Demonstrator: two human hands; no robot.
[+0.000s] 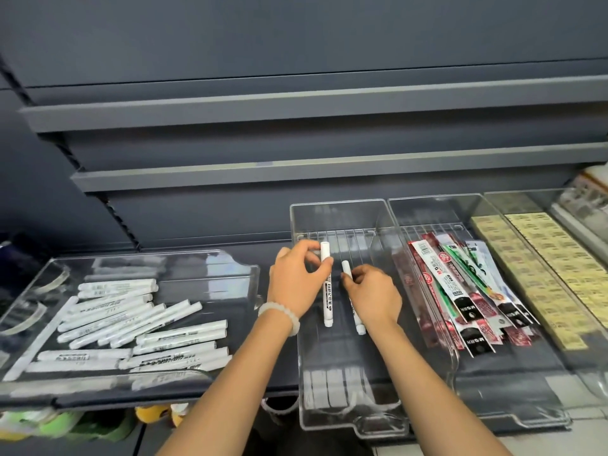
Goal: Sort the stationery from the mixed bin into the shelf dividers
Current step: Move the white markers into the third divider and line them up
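Observation:
Both hands are over a clear shelf divider tray (381, 222) at the centre of the shelf. My left hand (296, 284) pinches a white marker (327, 301) near its upper end, the marker lying lengthwise in the tray. My right hand (373, 296) pinches a second white marker (354, 312) just to the right of the first. On the left, a wide clear bin (138, 258) holds several loose white markers (131, 324). A bracelet of pale beads is on my left wrist.
To the right, another clear divider (460, 209) holds several packaged pen refills (460, 291), and further right lie rows of yellow-wrapped erasers (539, 268). Grey empty shelves (296, 172) rise behind. Green and yellow items (65, 426) sit below the shelf edge at lower left.

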